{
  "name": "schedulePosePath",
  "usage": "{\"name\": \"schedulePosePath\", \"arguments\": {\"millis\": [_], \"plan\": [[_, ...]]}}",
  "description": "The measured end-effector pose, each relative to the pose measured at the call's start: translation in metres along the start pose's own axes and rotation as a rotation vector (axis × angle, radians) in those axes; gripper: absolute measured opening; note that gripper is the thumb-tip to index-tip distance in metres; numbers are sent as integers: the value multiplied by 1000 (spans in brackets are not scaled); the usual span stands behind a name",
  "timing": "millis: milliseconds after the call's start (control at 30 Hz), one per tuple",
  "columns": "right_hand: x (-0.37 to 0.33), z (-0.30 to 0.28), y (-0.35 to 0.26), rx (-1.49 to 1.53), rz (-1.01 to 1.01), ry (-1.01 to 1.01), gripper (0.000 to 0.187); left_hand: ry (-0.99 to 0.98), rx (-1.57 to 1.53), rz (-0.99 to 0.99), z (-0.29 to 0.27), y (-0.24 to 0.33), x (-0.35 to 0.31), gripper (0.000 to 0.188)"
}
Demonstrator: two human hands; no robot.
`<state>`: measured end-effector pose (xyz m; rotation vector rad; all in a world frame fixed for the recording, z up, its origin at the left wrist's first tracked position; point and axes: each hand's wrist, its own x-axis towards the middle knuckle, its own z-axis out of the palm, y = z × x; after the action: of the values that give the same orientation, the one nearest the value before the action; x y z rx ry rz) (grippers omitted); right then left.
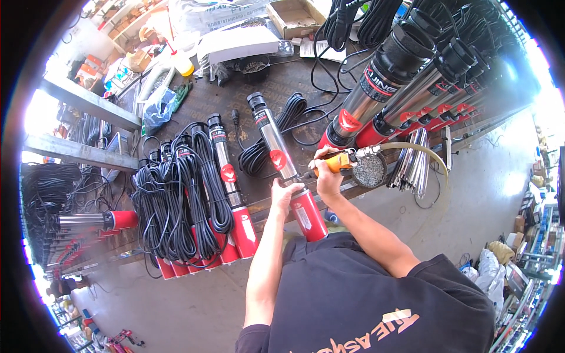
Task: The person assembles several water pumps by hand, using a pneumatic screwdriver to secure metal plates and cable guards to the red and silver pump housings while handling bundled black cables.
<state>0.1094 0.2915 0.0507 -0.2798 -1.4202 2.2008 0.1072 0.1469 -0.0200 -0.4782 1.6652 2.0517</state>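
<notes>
A submersible pump [271, 134] with a steel body, black top and red lower end lies across the bench edge in front of me, its red end toward my body. My left hand [285, 193] is wrapped round it, just above the red part. In my right hand [327, 176] is an orange air screwdriver [338, 162], fed by a yellowish hose [425, 152]. The driver's tip points left at the pump's side, close to my left fingers; whether it touches is too small to tell. A coiled black cable [256, 157] lies beside the pump's upper half.
Left of me, several similar pumps [220, 147] lie with bundled black cables [176, 200]. Larger pumps [376, 88] stand at the right, near thin metal strips [412, 170] and a round speckled container [370, 170]. Farther back are an open carton [294, 17], a white box [242, 44] and a dark bowl [254, 67].
</notes>
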Motion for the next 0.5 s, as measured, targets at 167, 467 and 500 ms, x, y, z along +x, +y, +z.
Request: {"name": "schedulePosePath", "arguments": {"millis": [167, 467, 500], "plan": [[-1, -8, 3, 23, 18, -20, 26, -11, 9, 5, 0, 1, -1, 69], [-2, 11, -9, 68, 1, 67, 23, 15, -21, 18, 2, 4, -4, 59], [-1, 10, -8, 62, 1, 57, 23, 16, -13, 21, 2, 3, -4, 59]]}}
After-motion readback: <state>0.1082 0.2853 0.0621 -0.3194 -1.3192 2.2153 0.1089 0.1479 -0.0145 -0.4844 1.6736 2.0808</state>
